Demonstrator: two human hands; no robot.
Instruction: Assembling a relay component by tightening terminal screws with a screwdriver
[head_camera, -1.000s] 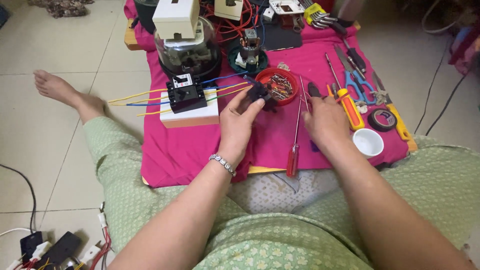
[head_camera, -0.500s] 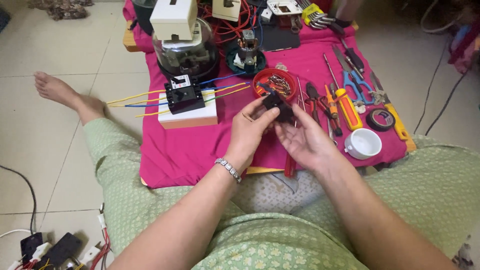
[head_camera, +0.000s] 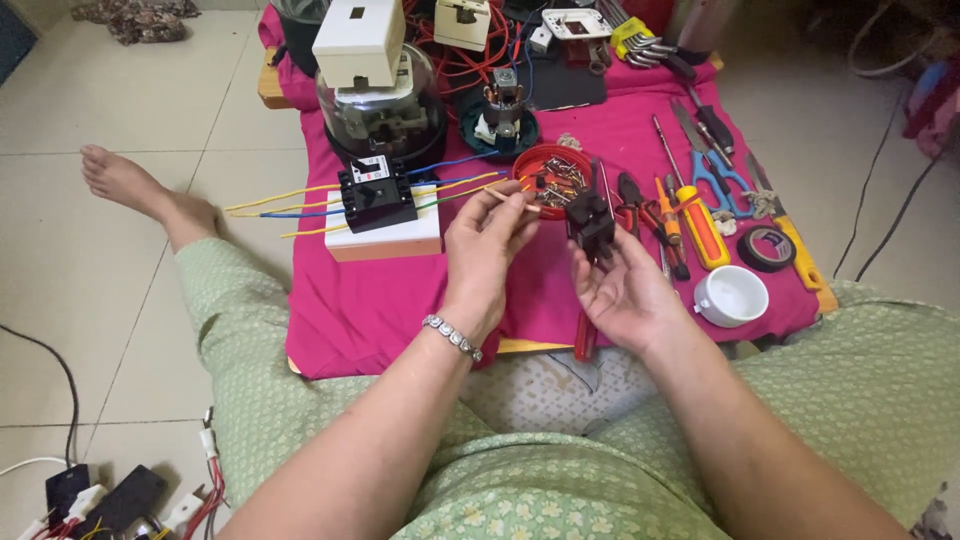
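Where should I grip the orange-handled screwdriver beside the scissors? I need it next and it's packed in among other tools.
Grip the orange handle, the thick end nearest the person, coming from above with the right hand. It lies flat on the pink cloth with pliers left and blue scissors right, so side approaches look cramped.

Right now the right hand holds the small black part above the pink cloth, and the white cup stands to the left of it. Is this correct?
Not quite. The head view shows the right hand holding the small black part above the pink cloth, but the white cup stands to the right of it, not the left.
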